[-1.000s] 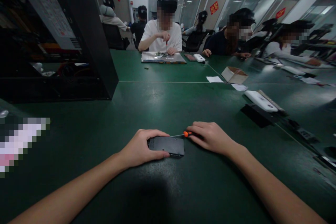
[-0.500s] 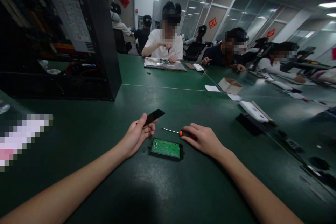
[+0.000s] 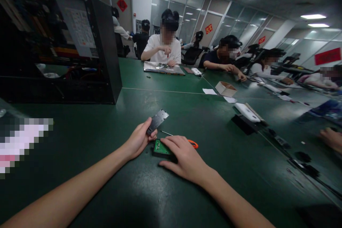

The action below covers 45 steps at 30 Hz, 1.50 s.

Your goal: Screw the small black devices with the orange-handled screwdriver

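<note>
My left hand (image 3: 139, 140) pinches a thin dark cover plate (image 3: 157, 120) and holds it tilted up above the green table (image 3: 107, 139). My right hand (image 3: 184, 158) lies over a small black case with a green circuit board (image 3: 159, 148) inside, fingers curled around it. An orange-handled screwdriver (image 3: 191, 143) lies on the table just behind my right hand, its thin shaft pointing left.
A large open black computer case (image 3: 61, 42) stands at the far left. A white device (image 3: 247, 112) on a black pad and a small cardboard box (image 3: 226, 88) lie to the right. Several other people work at the far side; another person's hand (image 3: 331, 139) is at the right edge.
The cover came off the case and my left hand lifted it. My right hand let go of the screwdriver and moved left onto the open case.
</note>
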Motion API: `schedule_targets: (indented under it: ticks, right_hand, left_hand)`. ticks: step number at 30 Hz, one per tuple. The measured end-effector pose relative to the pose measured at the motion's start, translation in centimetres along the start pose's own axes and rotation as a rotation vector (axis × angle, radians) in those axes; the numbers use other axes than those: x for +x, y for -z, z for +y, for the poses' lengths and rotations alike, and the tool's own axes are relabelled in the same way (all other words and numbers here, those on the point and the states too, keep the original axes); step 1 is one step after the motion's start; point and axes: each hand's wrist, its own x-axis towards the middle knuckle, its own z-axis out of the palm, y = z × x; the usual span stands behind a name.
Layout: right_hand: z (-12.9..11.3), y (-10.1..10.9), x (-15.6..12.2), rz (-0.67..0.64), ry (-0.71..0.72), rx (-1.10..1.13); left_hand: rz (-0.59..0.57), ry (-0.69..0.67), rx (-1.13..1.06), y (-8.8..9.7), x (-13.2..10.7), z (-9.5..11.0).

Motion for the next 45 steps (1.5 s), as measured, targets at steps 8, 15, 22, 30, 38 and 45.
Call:
schedule_targets:
  ticks: [8, 15, 22, 30, 38, 45]
  right_hand:
    - [-1.6, -0.1, -1.0, -0.099, 0.01, -0.097]
    - [-4.0, 0.1, -5.0, -0.067, -0.02, -0.121]
    - [-2.1, 2.0, -15.3, 0.055, -0.046, -0.246]
    - [12.1, 9.5, -24.5, 0.192, -0.627, -0.562]
    - [21.0, 12.7, -24.0, 0.183, -0.971, -0.755]
    - [9.9, 7.2, -12.6, 0.256, -0.484, -0.24]
  left_hand:
    - [-0.006, -0.052, 0.115, -0.3, -0.3, 0.0]
    - [-0.093, -0.117, 0.534, -0.4, -0.8, -0.3]
    - [-0.263, -0.193, 0.988, -1.3, -2.0, -0.9]
    - [-0.292, -0.196, 1.026, -1.4, -1.7, -0.4]
    - [-0.26, -0.173, 0.993, -1.2, -1.7, -0.5]
    - [-0.232, -0.154, 0.926, -1.0, -1.6, -0.7]
